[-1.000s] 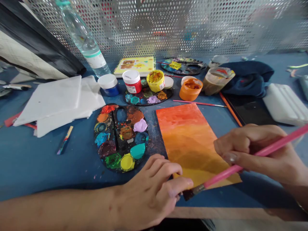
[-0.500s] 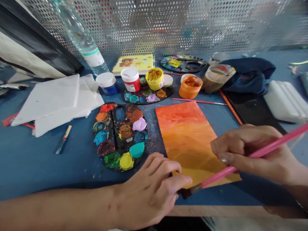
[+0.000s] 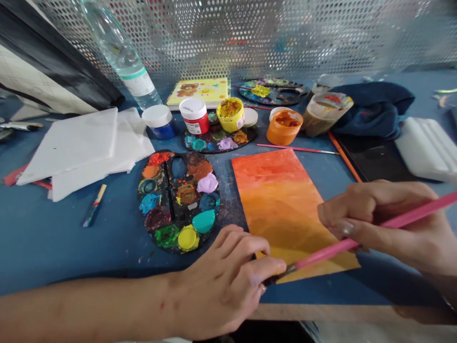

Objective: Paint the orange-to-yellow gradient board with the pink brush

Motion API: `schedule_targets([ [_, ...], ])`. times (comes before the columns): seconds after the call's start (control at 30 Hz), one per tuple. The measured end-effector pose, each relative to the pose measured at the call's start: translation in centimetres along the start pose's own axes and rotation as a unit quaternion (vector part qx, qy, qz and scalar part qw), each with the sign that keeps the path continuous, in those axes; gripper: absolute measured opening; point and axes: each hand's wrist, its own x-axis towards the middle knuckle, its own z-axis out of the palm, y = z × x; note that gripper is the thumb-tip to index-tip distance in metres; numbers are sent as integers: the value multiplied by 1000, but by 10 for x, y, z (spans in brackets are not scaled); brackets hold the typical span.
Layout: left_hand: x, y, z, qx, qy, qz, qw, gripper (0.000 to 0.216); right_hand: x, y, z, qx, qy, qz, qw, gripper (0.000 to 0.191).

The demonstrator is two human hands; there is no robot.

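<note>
A painted sheet, grading from red-orange at the top to ochre at the bottom, lies on the blue table. My left hand grips its lower left corner, fingers bent; the thumb is mostly hidden. My right hand is closed around a pink paintbrush held at a slant. The dark bristles are at the sheet's bottom edge, close beside my left index fingertip. Left of the sheet sits a black paint palette with wells of many colours.
Behind stand blue, red, yellow and orange paint jars, and a cup of murky water. White sheets lie left, near a water bottle. A thin brush lies behind the sheet. A dark cloth is at right.
The brush tip has moved slightly up and left, from below the sheet's bottom edge to beside my left fingertip. My right hand has shifted a little right; my left hand stays put.
</note>
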Motion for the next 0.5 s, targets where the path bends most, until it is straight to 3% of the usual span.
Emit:
schedule_targets([
  [0.5,-2,-1,-1,17,-11,14,1000,43,1,4,3,-4,6,16,1000,23],
])
